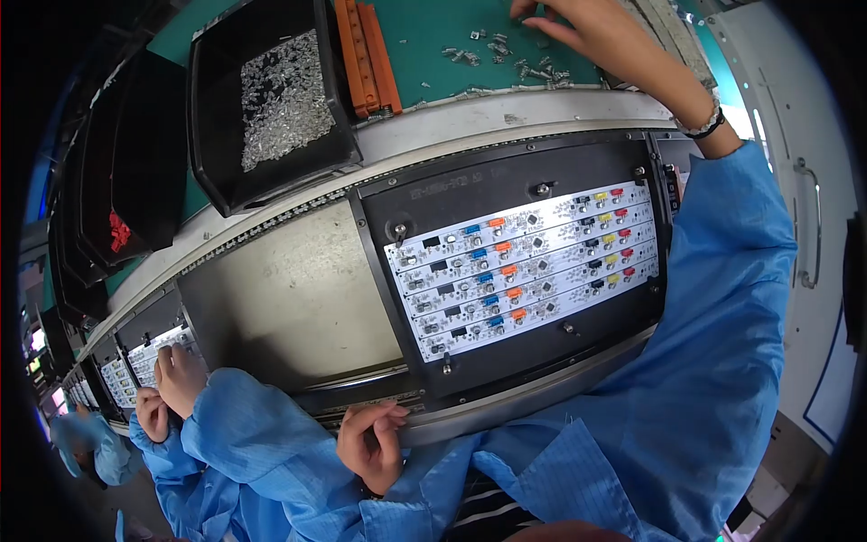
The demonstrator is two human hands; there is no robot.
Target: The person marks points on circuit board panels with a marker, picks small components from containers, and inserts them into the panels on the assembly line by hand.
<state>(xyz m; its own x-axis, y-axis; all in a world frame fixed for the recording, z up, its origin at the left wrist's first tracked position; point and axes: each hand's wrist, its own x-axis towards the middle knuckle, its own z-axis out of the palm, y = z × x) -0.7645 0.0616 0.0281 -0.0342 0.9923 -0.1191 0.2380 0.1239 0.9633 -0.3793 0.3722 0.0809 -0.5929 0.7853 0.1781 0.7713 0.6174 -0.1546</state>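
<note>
My right hand (587, 25) reaches over the green mat (420, 45), above loose small metal parts (545, 70). Its thumb and forefinger are apart, with nothing visible between them; the upper frame edge cuts off part of the hand. My left hand (372, 449) is by the front rail of the line, fingers curled and tips together. Whatever it may hold is hidden. Between my arms lies a black carrier (479, 194) with several white circuit board strips (564, 262), bearing blue, orange, black, yellow and red components.
A black bin (203, 149) of small clear parts (287, 108) stands beside orange strips (368, 59). Farther left, another dark bin (135, 154) contains red parts (118, 232). A bare metal plate (298, 289) adjoins the carrier. A co-worker's hands (181, 379) are over another carrier at left.
</note>
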